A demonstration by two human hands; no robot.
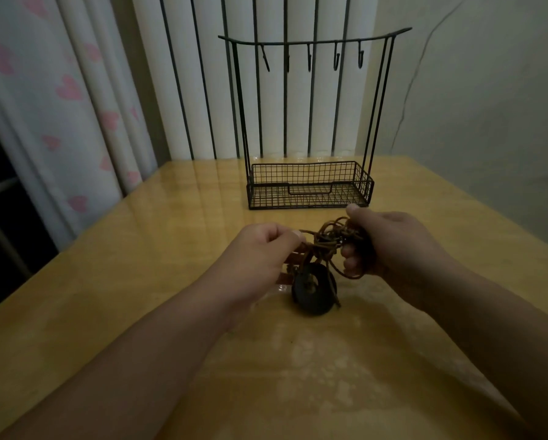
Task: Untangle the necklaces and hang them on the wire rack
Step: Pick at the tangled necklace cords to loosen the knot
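A tangle of brown cord necklaces (328, 238) hangs between my hands above the yellow table (171, 217). A dark round pendant (313, 292) dangles from the tangle, down near the tabletop. My left hand (260, 252) pinches a cord at the left side of the knot. My right hand (390, 242) grips the bunched cords on the right, fingers curled round them. The black wire rack (310, 122) stands behind, its top bar carrying several bare hooks over a mesh basket.
The rack's mesh basket (310, 188) sits just beyond my hands at the table's far middle. A curtain with pink hearts (60, 106) hangs at the left, window bars (202, 90) behind, a wall at the right.
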